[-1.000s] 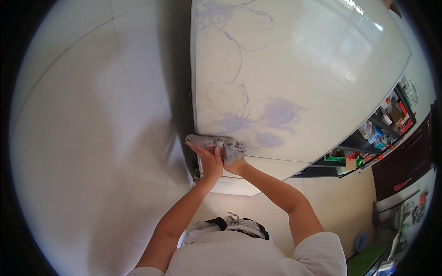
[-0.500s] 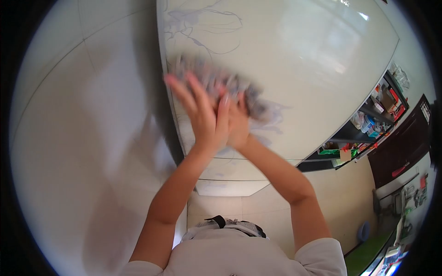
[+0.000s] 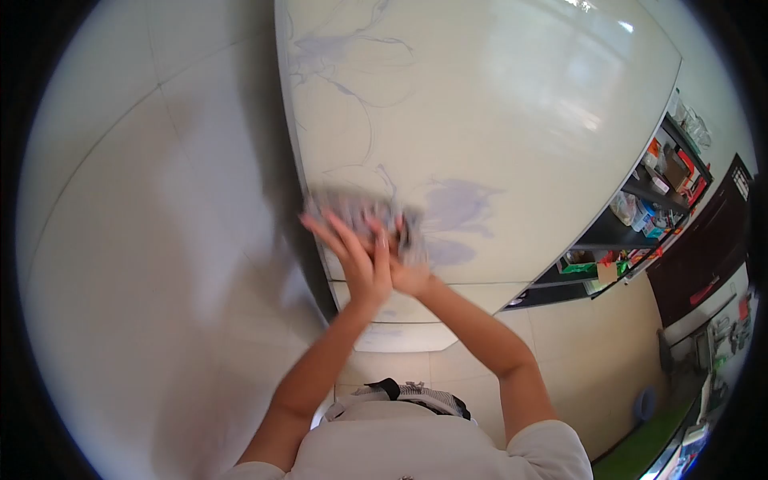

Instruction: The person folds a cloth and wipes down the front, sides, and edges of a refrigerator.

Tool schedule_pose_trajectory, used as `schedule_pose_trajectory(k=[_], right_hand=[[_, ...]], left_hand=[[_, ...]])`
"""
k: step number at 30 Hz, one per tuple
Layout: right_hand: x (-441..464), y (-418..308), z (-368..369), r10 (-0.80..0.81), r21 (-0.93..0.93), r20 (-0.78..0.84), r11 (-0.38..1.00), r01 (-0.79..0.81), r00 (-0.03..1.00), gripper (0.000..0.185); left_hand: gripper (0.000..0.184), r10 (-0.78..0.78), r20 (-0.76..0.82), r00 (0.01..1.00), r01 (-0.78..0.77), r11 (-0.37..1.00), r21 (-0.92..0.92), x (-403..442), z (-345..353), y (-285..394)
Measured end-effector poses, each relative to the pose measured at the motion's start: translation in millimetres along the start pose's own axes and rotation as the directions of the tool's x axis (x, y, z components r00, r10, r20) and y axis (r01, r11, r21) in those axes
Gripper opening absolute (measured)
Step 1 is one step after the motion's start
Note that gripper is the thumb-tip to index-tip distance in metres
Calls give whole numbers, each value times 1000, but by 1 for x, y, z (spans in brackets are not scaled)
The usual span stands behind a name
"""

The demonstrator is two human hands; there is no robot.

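A crumpled grey cloth (image 3: 352, 206) lies against the cream door (image 3: 520, 160) with pale purple flower drawings, near its left edge and low down. My left hand (image 3: 357, 260) presses on the cloth with its fingers stretched out and apart. Close beside it, partly overlapped, my right hand (image 3: 410, 270) grips the right part of the cloth, its fingers curled into the fabric. The cloth is slightly blurred.
Dark shelves (image 3: 608, 232) packed with boxes and bags stand to the right. Beyond them are a dark brown door (image 3: 696, 264) and a blue basin (image 3: 645, 404). A tiled wall (image 3: 160, 200) runs along the left.
Half a second ago both hands and the cloth were higher on the door. They have moved down, back near their height of one second ago. The view has shifted a little.
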State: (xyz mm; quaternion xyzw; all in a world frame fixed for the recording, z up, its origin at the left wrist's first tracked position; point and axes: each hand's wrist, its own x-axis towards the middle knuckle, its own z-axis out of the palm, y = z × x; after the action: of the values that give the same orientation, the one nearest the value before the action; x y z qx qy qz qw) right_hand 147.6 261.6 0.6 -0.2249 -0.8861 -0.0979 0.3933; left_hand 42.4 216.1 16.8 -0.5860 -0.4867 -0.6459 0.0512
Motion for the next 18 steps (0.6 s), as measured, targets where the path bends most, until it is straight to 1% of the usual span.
schedule_pose_trajectory(k=[1,3,4,5,6,7,10,11,12,13,14,15,16,17,18], right_hand=[[41,-13,-23,-28,-27,-41,999,27,999,45],[108,-27,-67,-109,-241,-95,967,84,989,47],[120,-31,-70,-95,-221,-133,973,64,987,48],[130,-34,-71,-86,-203,-172,978,50,981,48],[134,-33,-68,-78,-185,-211,982,39,974,49],[129,-34,-52,-57,-260,-219,966,-2,974,49],[71,-34,20,-11,-447,-242,889,-101,970,49],[47,-37,39,-3,-490,-246,863,-122,969,50],[12,-36,63,73,-391,-213,908,-153,974,47],[-21,-37,84,139,-288,-171,940,-185,975,45],[-49,-36,93,316,-10,48,949,-316,947,44],[-75,-38,101,403,234,307,846,-478,862,43],[-100,-36,119,392,218,277,864,-455,877,42],[-122,-32,137,380,199,244,881,-429,892,41],[-120,-30,134,368,175,206,898,-404,907,40]], left_hand=[[80,16,-30,999,-16,1000,-11,38,-9,18],[82,62,-67,996,-70,991,-110,98,-27,43],[80,94,-95,991,-108,981,-159,117,-32,46],[79,125,-103,987,-139,979,-149,127,-37,48],[79,184,-99,978,-195,974,-113,126,-36,40],[79,243,-92,966,-250,965,-77,121,-36,30],[80,277,-11,961,-276,959,61,73,-36,-4],[81,221,35,975,-224,970,93,46,-34,-21],[81,163,73,984,-171,977,128,14,-30,-41],[83,114,122,986,-129,984,120,-23,-30,-62],[84,70,172,983,-91,989,117,-60,-26,-86],[86,-2,207,978,-28,989,144,-99,-20,-110],[87,-79,239,968,37,984,172,-129,-14,-123],[88,-104,226,969,67,984,167,-139,-11,-125],[89,-124,214,969,91,983,158,-140,-6,-120]])
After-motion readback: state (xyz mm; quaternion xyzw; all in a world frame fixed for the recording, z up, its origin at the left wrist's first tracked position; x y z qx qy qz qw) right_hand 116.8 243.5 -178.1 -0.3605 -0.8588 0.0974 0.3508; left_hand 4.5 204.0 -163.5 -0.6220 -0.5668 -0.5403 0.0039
